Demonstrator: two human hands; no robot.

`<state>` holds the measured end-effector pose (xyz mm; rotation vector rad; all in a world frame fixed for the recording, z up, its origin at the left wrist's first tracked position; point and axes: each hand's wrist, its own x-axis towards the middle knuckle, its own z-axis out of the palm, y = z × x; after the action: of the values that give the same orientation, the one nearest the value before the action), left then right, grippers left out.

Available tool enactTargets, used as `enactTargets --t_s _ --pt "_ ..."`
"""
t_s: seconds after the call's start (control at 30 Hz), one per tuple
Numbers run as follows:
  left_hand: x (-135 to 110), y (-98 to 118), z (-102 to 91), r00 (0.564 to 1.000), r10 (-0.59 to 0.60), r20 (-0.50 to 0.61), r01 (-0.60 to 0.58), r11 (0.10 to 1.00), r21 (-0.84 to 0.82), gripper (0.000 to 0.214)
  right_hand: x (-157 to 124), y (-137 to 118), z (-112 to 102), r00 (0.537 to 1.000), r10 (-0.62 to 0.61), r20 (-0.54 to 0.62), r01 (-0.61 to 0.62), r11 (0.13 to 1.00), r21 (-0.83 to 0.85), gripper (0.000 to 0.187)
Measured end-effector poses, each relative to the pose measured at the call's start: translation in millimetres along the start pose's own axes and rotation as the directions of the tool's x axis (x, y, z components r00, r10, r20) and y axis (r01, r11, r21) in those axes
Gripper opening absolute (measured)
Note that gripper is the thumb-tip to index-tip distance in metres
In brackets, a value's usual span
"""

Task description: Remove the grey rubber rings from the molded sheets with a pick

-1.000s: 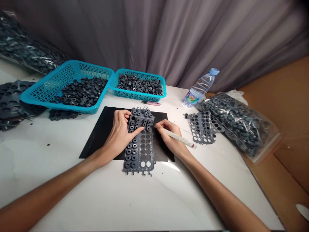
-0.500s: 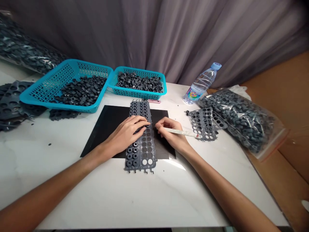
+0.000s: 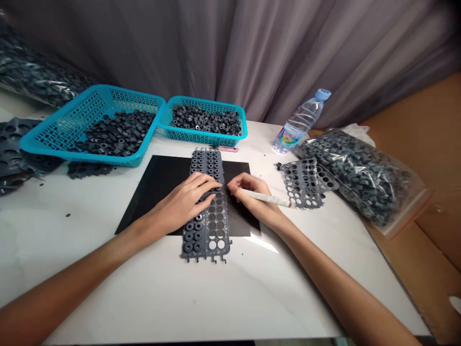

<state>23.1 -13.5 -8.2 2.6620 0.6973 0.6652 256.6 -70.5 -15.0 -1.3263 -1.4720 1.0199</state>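
A dark grey rubber sheet point(image 3: 217, 217) with rows of round holes lies lengthwise before me. Ring-shaped rubber pieces point(image 3: 193, 236) fill its left rows and its far part; the near right rows are open holes. My left hand point(image 3: 189, 197) rests across the sheet's middle, fingers stretched out and thumb apart. Just right of the sheet, my right hand point(image 3: 252, 194) pinches a slim, white, pen-like tool point(image 3: 270, 198) with a reddish rear end. Its working tip is hidden by the fingers at the sheet's right edge. Under the sheet lies a black mat point(image 3: 144, 192).
Two blue baskets point(image 3: 46, 137) of loose black pieces stand at the back left. A pink-handled tool point(image 3: 228, 149) lies behind the sheet. To the right are a water bottle point(image 3: 300, 122), punched rubber sheets point(image 3: 302, 182) and a clear bag of pieces point(image 3: 363, 173).
The view has shifted slightly. The sheet sits a little further left and nearer, with both hands moving slightly left alongside it. The right hand keeps its pinch on the white tool.
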Motion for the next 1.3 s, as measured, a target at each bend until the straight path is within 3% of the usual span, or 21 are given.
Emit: enactTargets --t_s 0.43,0.73,0.9,1.3 --pt "1.8 1.7 -2.8 1.0 0.022 0.007 -0.021 1.0 -0.009 0.022 0.7 -1.0 1.0 1.0 -0.027 0.016 0.028 0.998 -0.056 0.012" --pt "8.6 0.4 -1.7 0.999 0.018 0.042 -0.018 1.0 0.008 0.026 1.2 1.0 2.5 0.998 0.036 0.052 -0.038 0.999 0.036 0.006" --pt "7.3 -2.2 -3.0 0.999 -0.003 0.035 0.005 0.997 -0.072 0.017 0.8 -2.2 1.5 0.997 0.045 0.06 -0.05 0.996 0.074 0.008" --pt "2.8 -7.1 -4.0 0.998 -0.016 0.053 0.023 0.99 -0.143 0.024 -2.3 -5.7 -0.6 0.994 0.079 0.074 -0.086 0.993 0.085 0.01"
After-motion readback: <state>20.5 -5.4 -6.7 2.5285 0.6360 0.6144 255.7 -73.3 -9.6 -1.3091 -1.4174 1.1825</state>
